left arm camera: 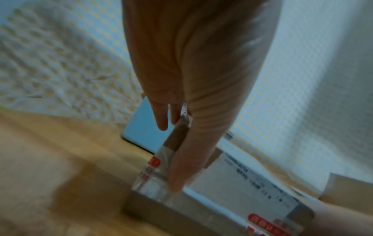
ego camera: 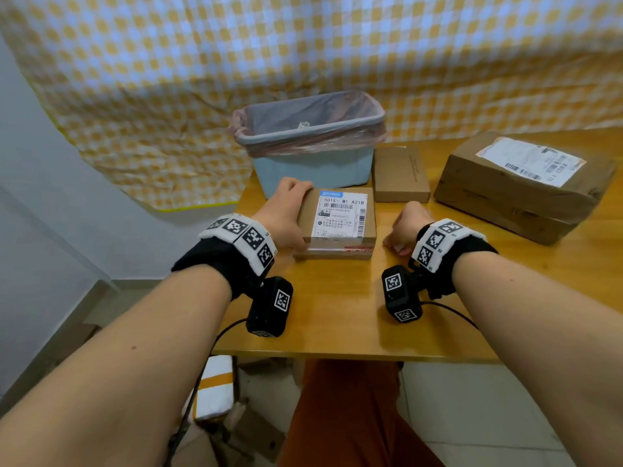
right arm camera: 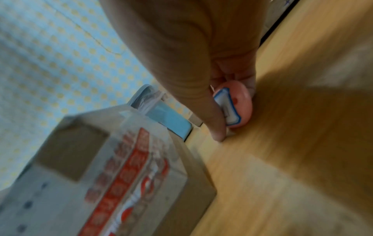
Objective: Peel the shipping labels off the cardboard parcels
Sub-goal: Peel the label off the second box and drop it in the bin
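A small cardboard parcel (ego camera: 337,227) lies on the wooden table (ego camera: 337,315) in front of me, with a white shipping label (ego camera: 342,214) flat on its top. My left hand (ego camera: 286,210) grips the parcel's left side, thumb along the near edge and fingers over the far corner. The left wrist view shows the thumb (left arm camera: 187,159) lying on the parcel (left arm camera: 222,202). My right hand (ego camera: 404,227) rests on the table just right of the parcel, curled round a small round pink tool (right arm camera: 236,103) with a blue and white part. A large parcel (ego camera: 519,200) bearing a label (ego camera: 532,165) sits at the right.
A light blue bin (ego camera: 310,163) lined with a pink bag stands behind the small parcel. A flat plain cardboard box (ego camera: 401,175) lies between the bin and the large parcel. A checked cloth hangs behind. The table's left edge runs close to my left hand.
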